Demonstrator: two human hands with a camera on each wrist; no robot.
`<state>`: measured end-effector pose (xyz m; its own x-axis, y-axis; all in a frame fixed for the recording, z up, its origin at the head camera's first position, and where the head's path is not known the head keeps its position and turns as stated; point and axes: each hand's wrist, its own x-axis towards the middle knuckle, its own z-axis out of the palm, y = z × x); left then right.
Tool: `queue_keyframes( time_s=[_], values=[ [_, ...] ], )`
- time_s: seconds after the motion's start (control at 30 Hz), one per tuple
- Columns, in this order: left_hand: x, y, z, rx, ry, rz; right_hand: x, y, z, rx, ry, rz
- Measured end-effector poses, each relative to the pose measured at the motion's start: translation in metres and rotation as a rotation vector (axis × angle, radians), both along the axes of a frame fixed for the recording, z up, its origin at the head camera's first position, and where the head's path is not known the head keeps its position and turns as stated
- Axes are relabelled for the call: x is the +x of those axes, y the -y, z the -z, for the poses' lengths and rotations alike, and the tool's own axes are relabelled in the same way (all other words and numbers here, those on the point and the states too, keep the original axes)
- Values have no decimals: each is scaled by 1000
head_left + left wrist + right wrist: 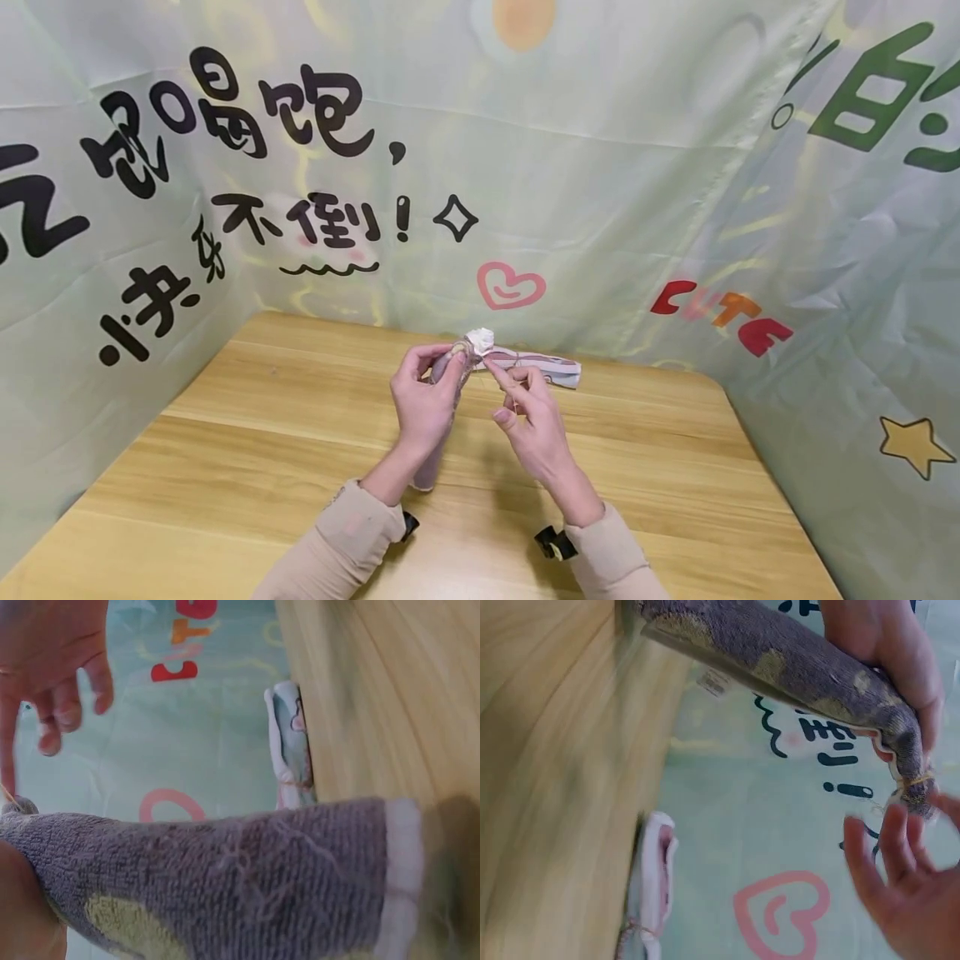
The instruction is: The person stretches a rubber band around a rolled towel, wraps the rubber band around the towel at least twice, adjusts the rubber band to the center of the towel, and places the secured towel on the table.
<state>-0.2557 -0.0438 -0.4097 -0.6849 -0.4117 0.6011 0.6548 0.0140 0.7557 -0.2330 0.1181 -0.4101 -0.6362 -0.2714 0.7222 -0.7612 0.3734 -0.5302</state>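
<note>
My left hand (426,410) grips a rolled grey towel (232,862) with yellowish patches near its upper end, the roll slanting down toward the table. A white bunched tip (481,340) sticks out above the fingers. In the right wrist view a thin orange-yellow rubber band (919,780) circles the narrowed end of the roll. My right hand (538,427) is beside that end, its index finger stretched to it and the thumb apart. A fine orange strand (7,793) shows between that index fingertip and the towel in the left wrist view.
Behind the hands, a second rolled cloth (564,372), white with pink and grey-blue, lies near the back edge of the wooden table (300,417). A thin tie (639,928) goes round it. Printed fabric curtains (600,167) enclose the table at the back and sides.
</note>
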Motion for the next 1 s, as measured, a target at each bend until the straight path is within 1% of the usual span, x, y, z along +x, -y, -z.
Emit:
queue_keyframes(
  time_s=[0.13, 0.2, 0.27, 0.33, 0.37, 0.43, 0.53, 0.6, 0.63, 0.77, 0.83, 0.9, 1.0],
  values=[
    [1, 0, 0, -44, -30, -5, 2, -1, -2, -70, 47, -180],
    [2, 0, -1, -59, -37, -1, 3, -1, -1, -111, 92, -252],
    [2, 0, -1, -53, -32, 13, 4, -1, 0, -149, 148, -293],
    [3, 0, -2, -40, -23, 17, 4, 0, 1, -182, 208, -309],
    [4, -1, -2, -32, -23, 20, 4, 0, 2, -216, 254, -320],
    [5, -1, -2, -29, -31, 29, 4, 1, 1, -325, 375, -330],
    [6, -3, -2, -47, -71, 54, 4, 2, 0, -530, 546, -316],
    [6, -4, 0, -63, -101, 73, 3, 2, -1, -649, 633, -288],
    [5, -4, 0, -73, -120, 81, 3, 2, -2, -689, 669, -267],
    [3, -4, 4, -130, -194, 115, 2, -1, -5, -754, 750, -160],
    [0, -3, 6, -196, -258, 131, 1, -2, -6, -760, 768, -110],
    [-2, -2, 7, -300, -334, 135, 0, -3, -7, -752, 772, -65],
    [-6, 3, 7, -502, -459, 125, -3, -5, -7, -739, 781, -21]
  ],
)
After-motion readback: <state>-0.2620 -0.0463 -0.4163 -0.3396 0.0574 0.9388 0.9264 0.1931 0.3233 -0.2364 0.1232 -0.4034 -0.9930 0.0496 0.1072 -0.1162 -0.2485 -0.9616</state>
